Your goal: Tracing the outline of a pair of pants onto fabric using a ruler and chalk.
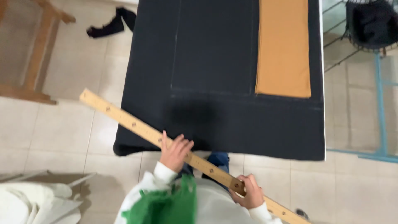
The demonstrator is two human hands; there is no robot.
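The long wooden ruler (166, 143) runs diagonally from upper left to lower right across the near edge of the counter (290, 137) — left hand (175, 152) laid on its middle, fingers loosely curled over it; right hand (248, 193) clenched round it nearer the lower end; dark cloth (215, 62) and a tan fabric strip (283, 47) lie beyond, over pale tiled floor (74, 128).

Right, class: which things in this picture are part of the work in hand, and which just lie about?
In hand: wooden ruler, left hand, right hand, dark cloth, tan fabric strip.
Lying about: black scrap on floor, wire basket, wooden frame, white cloth.
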